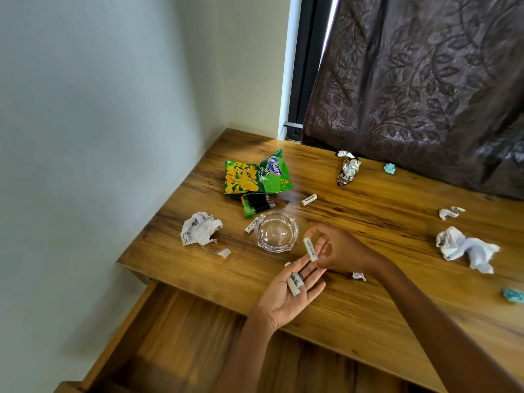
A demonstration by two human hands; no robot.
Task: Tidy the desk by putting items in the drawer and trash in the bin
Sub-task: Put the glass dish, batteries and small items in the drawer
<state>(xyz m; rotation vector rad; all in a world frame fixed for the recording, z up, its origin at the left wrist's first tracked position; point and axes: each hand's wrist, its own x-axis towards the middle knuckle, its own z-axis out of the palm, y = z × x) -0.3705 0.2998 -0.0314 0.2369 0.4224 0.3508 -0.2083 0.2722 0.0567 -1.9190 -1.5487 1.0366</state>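
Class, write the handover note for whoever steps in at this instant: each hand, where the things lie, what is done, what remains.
Left hand: open, palm up, batteries resting on it.
Right hand: pinching one white battery above the left palm.
Drawer: open; the visible part holds nothing.
On the desk: two loose batteries, battery pack, glass ashtray.
Trash not yet binned: snack bag, foil wrapper, crumpled papers. No bin in view.

On the desk [368,211], the ashtray [276,231] sits centrally, with the snack bag [256,175] at its 11 o'clock, one battery [309,199] at 1 o'clock and a crumpled paper [200,229] at 9 o'clock. The foil wrapper [348,168] lies farther back at 1 o'clock, another paper wad [465,249] at 3 o'clock, and the open drawer [181,336] at 7 o'clock.
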